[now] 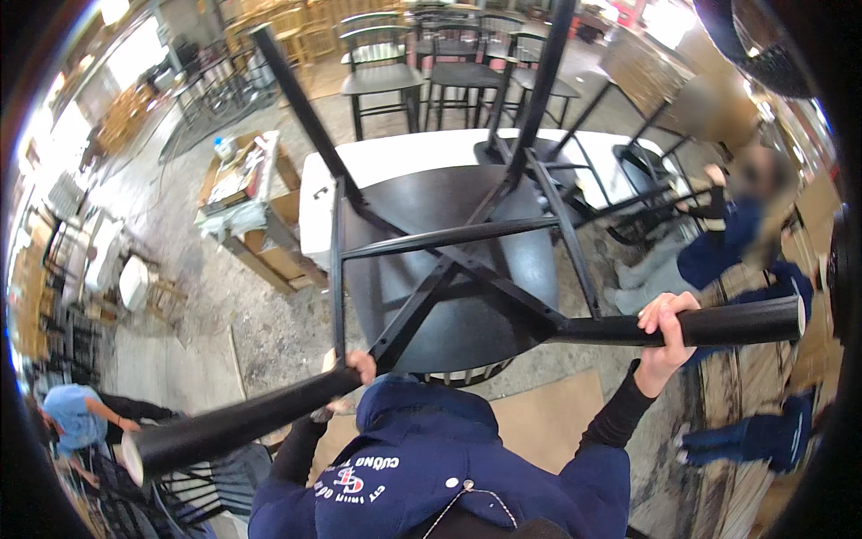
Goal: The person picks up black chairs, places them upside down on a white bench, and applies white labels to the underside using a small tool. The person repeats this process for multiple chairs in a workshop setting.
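Note:
A black wooden chair is upside down in front of me, its seat underside, crossed braces and rungs facing up. Its two far legs rise toward the top of the picture, and the two near ones spread out to either side with pale ends. My left hand is closed around the near left leg, close to where it meets the frame. Farther out along the near right leg, my right hand has its fingers wrapped round it. Whether the seat rests on anything is hidden.
Behind the chair stands a white-topped table with another upturned black chair. A wooden workbench is at left. Finished black chairs line the back. Co-workers are at right and lower left. Cardboard lies on the floor.

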